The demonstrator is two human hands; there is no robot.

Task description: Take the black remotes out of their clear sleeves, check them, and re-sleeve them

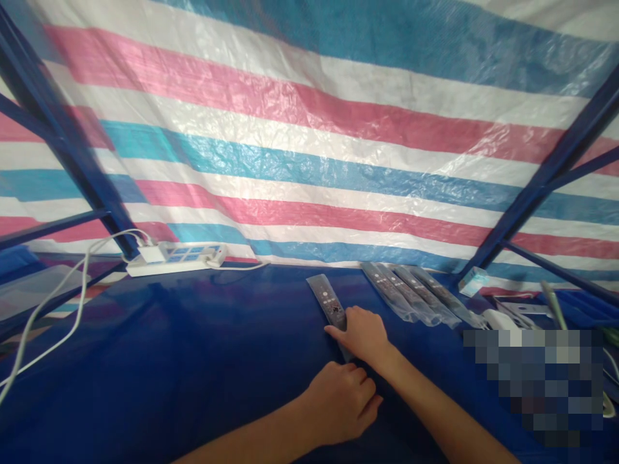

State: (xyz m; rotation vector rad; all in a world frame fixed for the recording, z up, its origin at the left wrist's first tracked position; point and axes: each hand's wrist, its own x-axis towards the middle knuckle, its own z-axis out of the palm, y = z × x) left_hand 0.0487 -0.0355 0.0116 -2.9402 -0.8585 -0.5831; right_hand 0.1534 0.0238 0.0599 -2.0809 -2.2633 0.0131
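A dark remote control in a clear plastic sleeve [329, 299] lies slanted on the blue table [217, 335]. My right hand [362, 332] is closed round its lower part, thumb on the left side. Just below, my left hand [341, 403] is curled at the near end of the sleeve; whatever its fingers hold is hidden. Several more sleeved remotes [411, 293] lie side by side to the right, towards the back of the table.
A white power strip [176, 258] with plugs and white cables [80, 303] is at the back left. A small box [474, 281] and assorted items stand at the right, partly pixelated. Blue metal posts [522, 206] and striped sheeting [309, 161] rise behind.
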